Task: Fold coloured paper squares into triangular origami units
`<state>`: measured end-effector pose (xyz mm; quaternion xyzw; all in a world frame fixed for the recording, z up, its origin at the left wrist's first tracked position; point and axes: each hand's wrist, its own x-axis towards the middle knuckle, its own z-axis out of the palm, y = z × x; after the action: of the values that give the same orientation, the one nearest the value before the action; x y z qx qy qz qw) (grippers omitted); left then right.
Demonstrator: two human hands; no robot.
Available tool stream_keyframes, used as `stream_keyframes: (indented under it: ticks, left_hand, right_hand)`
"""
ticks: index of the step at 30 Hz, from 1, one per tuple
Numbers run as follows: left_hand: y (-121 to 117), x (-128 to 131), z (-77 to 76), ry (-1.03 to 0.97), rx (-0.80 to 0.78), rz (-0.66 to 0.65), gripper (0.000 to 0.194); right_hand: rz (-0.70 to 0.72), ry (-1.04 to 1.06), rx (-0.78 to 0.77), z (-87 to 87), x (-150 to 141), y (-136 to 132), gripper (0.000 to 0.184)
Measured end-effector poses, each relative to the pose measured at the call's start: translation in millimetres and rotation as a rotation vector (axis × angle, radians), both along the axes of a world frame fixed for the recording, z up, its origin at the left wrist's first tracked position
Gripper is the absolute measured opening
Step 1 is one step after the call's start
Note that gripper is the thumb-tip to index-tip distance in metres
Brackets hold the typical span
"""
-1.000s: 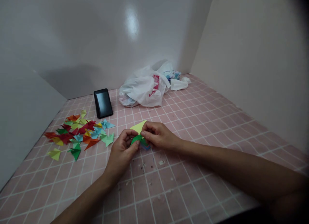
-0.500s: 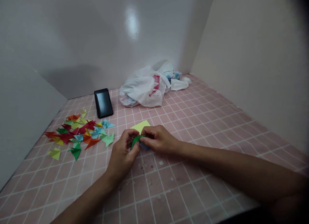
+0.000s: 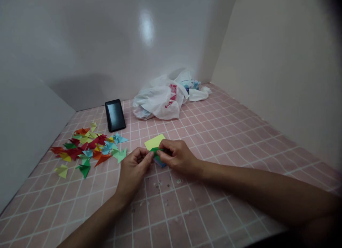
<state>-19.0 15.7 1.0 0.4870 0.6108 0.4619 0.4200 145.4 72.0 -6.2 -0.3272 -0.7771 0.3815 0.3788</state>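
One green paper (image 3: pixel 155 149) is being held over the yellow sheet (image 3: pixel 154 141): the left hand (image 3: pixel 135 168) is pinching its left side between fingers (image 3: pixel 146 159), the right hand (image 3: pixel 181 156) its right side. For neat creasing, both hands should be pressing evenly and matching the edges.

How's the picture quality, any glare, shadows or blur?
Head view: dim, with bright glare on the back wall and sheen on the tablet; head view: soft shadow low on that wall; head view: creases in the green paper too small or blurred to tell.
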Motion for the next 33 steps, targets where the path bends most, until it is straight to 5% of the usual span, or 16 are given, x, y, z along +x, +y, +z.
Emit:
stream_keyframes:
  ticks: [13,19,24,29,33]
  left_hand:
    - [0.6,-0.8,4.4,-0.071,0.01,-0.006,0.029]
    - [5.0,-12.1,-1.6,-0.167,0.063,0.042,0.026]
    - [9.2,-12.9,-6.3,-0.376,-0.039,-0.105,0.031]
    - [9.4,-9.1,-9.8,-0.458,-0.08,-0.15,0.025]
    - [9.2,-7.5,-10.2,-0.46,-0.097,-0.138,0.024]
  right_hand:
    - [-0.073,0.056,-0.064,2.7,-0.2,4.5,0.017]
    - [0.094,0.242,-0.551,4.3,0.0,13.3,0.018]
    - [0.257,0.379,-0.857,1.3,1.1,17.6,0.021]
    - [0.323,0.425,-0.979,-2.3,1.1,18.1,0.027]
    - [0.315,0.389,-0.921,-4.8,-0.4,16.6,0.021]
